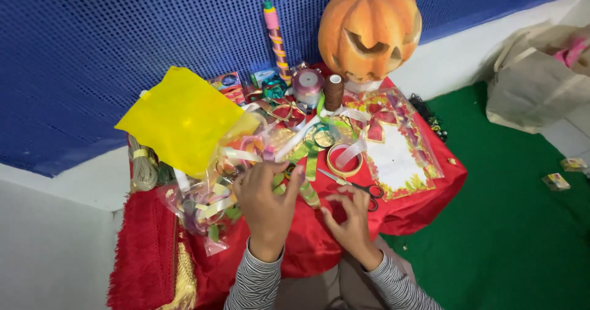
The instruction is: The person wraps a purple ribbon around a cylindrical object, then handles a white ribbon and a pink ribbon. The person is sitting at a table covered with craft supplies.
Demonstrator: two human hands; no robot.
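Even, soft light falls from above me, colours bright, shadows faint. My view bends a little at the edges. The pumpkin (369, 27) shows mild glare; the picture looks slightly soft.

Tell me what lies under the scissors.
The scissors lie on the red cloth, with the handles beside a clear decorated sleeve. The right hand hovers near the blades. What the cloth itself covers cannot be seen.

We see left hand (265, 200) in ribbon heap (246, 162); right hand (351, 219) near scissors (356, 187) on red cloth (424, 193); pumpkin (369, 27) far.
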